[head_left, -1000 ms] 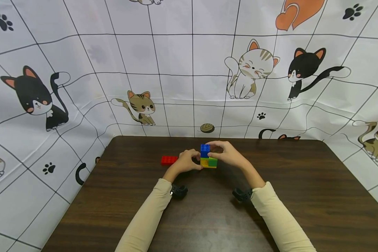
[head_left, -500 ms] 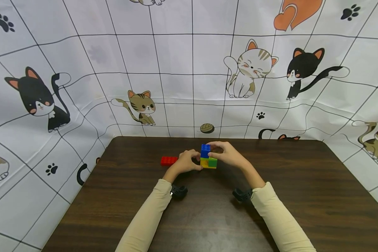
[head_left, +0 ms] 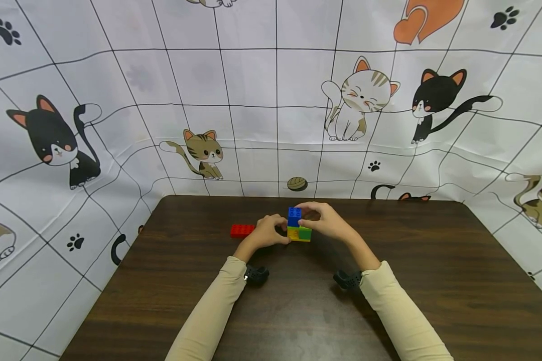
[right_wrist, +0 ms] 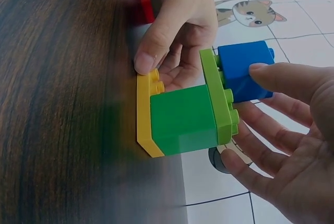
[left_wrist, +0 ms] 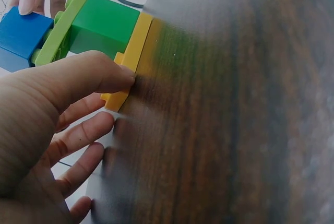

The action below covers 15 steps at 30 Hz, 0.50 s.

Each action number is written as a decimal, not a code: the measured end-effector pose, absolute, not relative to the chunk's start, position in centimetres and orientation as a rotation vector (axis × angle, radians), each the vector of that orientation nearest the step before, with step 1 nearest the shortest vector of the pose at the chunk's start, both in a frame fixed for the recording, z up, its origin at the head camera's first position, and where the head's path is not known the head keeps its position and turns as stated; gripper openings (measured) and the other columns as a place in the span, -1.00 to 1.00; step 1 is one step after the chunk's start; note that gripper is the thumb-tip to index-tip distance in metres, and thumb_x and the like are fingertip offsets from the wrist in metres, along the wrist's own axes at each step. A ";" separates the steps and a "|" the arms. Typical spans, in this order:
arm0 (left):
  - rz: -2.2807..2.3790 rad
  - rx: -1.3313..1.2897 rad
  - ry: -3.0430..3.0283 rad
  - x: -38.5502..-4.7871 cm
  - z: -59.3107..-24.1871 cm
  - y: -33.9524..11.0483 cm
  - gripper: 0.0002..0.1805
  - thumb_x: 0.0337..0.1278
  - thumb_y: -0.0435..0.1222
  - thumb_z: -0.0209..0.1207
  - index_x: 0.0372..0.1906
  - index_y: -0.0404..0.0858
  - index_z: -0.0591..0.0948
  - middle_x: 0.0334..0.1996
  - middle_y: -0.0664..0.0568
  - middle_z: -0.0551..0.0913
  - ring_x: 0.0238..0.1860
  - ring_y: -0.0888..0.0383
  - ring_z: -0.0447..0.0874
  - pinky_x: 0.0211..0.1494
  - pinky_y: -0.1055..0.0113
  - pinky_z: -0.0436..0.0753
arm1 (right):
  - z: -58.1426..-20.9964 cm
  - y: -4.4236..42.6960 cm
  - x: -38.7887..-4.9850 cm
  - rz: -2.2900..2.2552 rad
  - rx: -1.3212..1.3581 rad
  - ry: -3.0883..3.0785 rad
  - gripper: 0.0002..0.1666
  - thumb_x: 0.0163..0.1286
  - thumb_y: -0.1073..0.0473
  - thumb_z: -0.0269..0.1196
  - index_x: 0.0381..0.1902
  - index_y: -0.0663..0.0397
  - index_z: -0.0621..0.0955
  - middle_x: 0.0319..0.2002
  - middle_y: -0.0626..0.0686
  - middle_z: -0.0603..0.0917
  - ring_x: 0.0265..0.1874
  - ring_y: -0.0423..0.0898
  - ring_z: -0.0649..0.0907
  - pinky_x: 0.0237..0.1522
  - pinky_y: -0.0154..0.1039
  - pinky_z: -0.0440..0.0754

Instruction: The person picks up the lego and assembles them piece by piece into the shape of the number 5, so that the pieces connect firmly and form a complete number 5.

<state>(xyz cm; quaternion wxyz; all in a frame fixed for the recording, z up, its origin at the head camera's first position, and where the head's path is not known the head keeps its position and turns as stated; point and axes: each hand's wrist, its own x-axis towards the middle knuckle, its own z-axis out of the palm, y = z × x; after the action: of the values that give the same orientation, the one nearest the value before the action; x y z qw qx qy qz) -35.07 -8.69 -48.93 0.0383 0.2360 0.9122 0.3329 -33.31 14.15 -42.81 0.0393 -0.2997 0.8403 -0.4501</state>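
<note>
A small tower of toy building bricks stands on the brown table. Its base is a thin yellow plate (right_wrist: 143,119), with a green brick (right_wrist: 182,117) at one end of it. A thin lime-green plate (right_wrist: 213,91) lies across the green brick. On the lime plate's left end is a blue brick (head_left: 293,214); some lime studs show between them, and I cannot tell if it is fully seated. My left hand (head_left: 265,232) holds the yellow plate, thumb on its near edge. My right hand (head_left: 328,220) pinches the blue brick between thumb and fingers.
A red brick (head_left: 241,230) lies on the table (head_left: 289,311) just left of my left hand. Behind the table's far edge hangs a white cloth (head_left: 253,125) printed with cats and grid lines. Dark straps (head_left: 256,274) sit at both wrists.
The blue brick, slightly tilted half a second ago, now looks straighter under the right hand. Both hands keep the same places.
</note>
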 end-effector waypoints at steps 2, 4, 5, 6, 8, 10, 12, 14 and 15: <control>1.020 0.723 2.798 -35.1 -49.0 -8.7 -0.62 0.06 -0.17 0.47 -0.04 -0.24 0.69 -0.12 -0.02 0.66 0.04 -0.01 0.46 0.28 -0.11 0.31 | -42.8 14.1 -33.3 -1.367 -0.926 2.588 -0.51 0.44 0.22 0.32 0.27 0.24 0.57 0.04 0.26 0.70 0.04 0.14 0.67 0.17 0.12 0.63; 1.016 0.721 2.802 -35.1 -49.0 -8.7 -0.62 0.06 -0.17 0.47 -0.04 -0.24 0.69 -0.12 -0.02 0.66 0.03 -0.01 0.46 0.28 -0.11 0.31 | -42.7 14.0 -33.3 -1.353 -0.931 2.601 -0.51 0.43 0.22 0.32 0.27 0.23 0.57 0.04 0.25 0.70 0.04 0.13 0.67 0.16 0.11 0.64; 1.015 0.720 2.802 -35.2 -49.0 -8.7 -0.62 0.06 -0.17 0.47 -0.04 -0.24 0.69 -0.12 -0.02 0.66 0.03 -0.01 0.46 0.28 -0.11 0.31 | -42.7 14.0 -33.2 -1.347 -0.932 2.606 -0.51 0.43 0.22 0.32 0.27 0.23 0.57 0.04 0.24 0.70 0.03 0.12 0.67 0.16 0.10 0.64; 1.014 0.721 2.803 -35.2 -49.0 -8.7 -0.62 0.06 -0.16 0.47 -0.05 -0.23 0.69 -0.12 -0.02 0.66 0.03 -0.01 0.46 0.28 -0.11 0.31 | -42.7 14.0 -33.2 -1.342 -0.931 2.612 -0.51 0.43 0.22 0.32 0.27 0.23 0.57 0.04 0.24 0.70 0.03 0.12 0.68 0.16 0.09 0.64; 1.010 0.721 2.806 -35.2 -48.9 -8.7 -0.62 0.06 -0.16 0.47 -0.05 -0.23 0.69 -0.12 -0.02 0.66 0.03 -0.01 0.46 0.28 -0.11 0.31 | -42.6 13.9 -33.1 -1.335 -0.929 2.619 -0.51 0.43 0.22 0.32 0.27 0.22 0.57 0.04 0.23 0.70 0.03 0.12 0.68 0.15 0.09 0.65; 1.011 0.722 2.804 -35.2 -48.9 -8.7 -0.63 0.06 -0.17 0.47 -0.05 -0.23 0.69 -0.12 -0.02 0.66 0.03 -0.01 0.46 0.28 -0.11 0.31 | -42.6 13.9 -33.1 -1.328 -0.926 2.626 -0.51 0.43 0.22 0.32 0.27 0.23 0.57 0.04 0.23 0.70 0.03 0.11 0.68 0.15 0.08 0.65; 1.014 0.723 2.804 -35.2 -49.0 -8.7 -0.63 0.06 -0.17 0.47 -0.06 -0.23 0.69 -0.12 -0.02 0.65 0.03 -0.01 0.46 0.28 -0.11 0.31 | -42.6 13.9 -33.0 -1.316 -0.916 2.639 -0.52 0.43 0.23 0.32 0.27 0.23 0.57 0.03 0.23 0.71 0.02 0.11 0.68 0.14 0.07 0.66; 1.019 0.722 2.802 -35.2 -49.0 -8.7 -0.64 0.06 -0.17 0.47 -0.07 -0.24 0.69 -0.12 -0.02 0.65 0.03 -0.01 0.46 0.29 -0.11 0.30 | -42.6 13.8 -32.9 -1.302 -0.906 2.655 -0.52 0.43 0.23 0.32 0.26 0.23 0.57 0.02 0.23 0.71 0.01 0.10 0.69 0.12 0.05 0.67; 1.020 0.722 2.802 -35.2 -49.0 -8.7 -0.64 0.05 -0.18 0.47 -0.08 -0.24 0.69 -0.13 -0.02 0.65 0.03 -0.01 0.46 0.28 -0.11 0.30 | -42.5 13.8 -32.9 -1.296 -0.900 2.662 -0.52 0.43 0.24 0.32 0.26 0.23 0.57 0.02 0.22 0.71 0.00 0.09 0.69 0.11 0.04 0.68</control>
<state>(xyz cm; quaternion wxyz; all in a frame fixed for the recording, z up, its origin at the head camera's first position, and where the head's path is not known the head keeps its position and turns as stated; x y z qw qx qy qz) -35.21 -8.71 -48.99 0.0368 0.2350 0.9127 0.3323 -32.86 13.76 -42.54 0.0235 -0.2907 0.8600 -0.4188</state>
